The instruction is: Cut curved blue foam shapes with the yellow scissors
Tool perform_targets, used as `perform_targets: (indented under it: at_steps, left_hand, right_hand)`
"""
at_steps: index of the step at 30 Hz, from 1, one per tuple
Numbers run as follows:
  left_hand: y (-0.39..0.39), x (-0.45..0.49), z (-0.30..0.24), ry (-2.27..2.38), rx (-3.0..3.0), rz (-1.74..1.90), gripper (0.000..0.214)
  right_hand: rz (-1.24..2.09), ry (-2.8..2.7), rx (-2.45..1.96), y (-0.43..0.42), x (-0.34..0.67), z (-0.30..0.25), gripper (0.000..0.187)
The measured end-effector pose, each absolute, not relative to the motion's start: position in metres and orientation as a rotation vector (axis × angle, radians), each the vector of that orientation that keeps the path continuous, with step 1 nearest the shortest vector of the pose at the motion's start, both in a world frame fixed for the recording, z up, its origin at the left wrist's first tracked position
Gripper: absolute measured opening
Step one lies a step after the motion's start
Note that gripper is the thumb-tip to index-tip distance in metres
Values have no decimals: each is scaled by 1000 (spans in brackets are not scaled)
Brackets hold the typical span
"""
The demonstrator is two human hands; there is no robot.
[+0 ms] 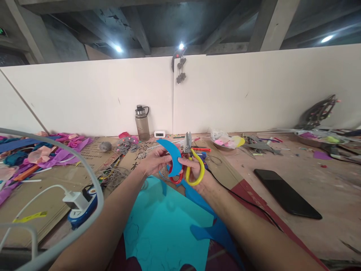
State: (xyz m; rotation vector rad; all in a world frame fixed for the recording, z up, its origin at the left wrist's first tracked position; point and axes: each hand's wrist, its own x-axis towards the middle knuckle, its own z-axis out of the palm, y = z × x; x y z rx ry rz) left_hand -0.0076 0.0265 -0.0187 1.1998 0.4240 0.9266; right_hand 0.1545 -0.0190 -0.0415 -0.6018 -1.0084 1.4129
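Observation:
A blue crescent-shaped cutout (175, 156) is pinched between the thumb and fingers of my left hand (158, 160). My right hand (194, 167) is closed around yellow-handled scissors (200, 171), their metal blades pointing up and away from me. The right thumb also presses on the crescent's right edge. Just behind the crescent shows a red loop handle (176, 180); I cannot tell what it belongs to. Below both hands lies a turquoise sheet (169, 226) with thin curved outlines drawn on it. Blue offcuts (217, 233) hang over its right side.
A black phone (286, 192) lies to the right. At the left are a charger on a blue power strip (81, 207), a grey hose (93, 177) and coloured scraps (62, 150). A bottle (142, 126) and small clock (159, 134) stand by the white partition (113, 98).

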Motion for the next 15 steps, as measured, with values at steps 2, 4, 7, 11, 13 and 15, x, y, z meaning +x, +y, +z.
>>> perform_targets:
  at_steps: [2,4,7,11,13,15]
  left_hand:
    - [28,-9,-20,389,1248,884,46]
    - [30,-11,-21,355,1303,858,48]
    - [31,-10,-21,351,1350,870,44]
    - [28,-8,-16,387,1342,909,41]
    - [29,-8,-14,421,1325,945,38]
    - [30,-8,-14,456,1300,988,35]
  right_hand:
    - [1601,-884,-508,-19,153,-40,28]
    - [1665,-804,-439,-19,152,-40,28]
    - [1665,-795,-419,-18,152,-40,28]
    - [1621,-817,-443,-20,153,-40,27]
    - [1590,-806,-460,-19,154,-42,28]
    - [1564,-768,-478,-16,155,-45,29]
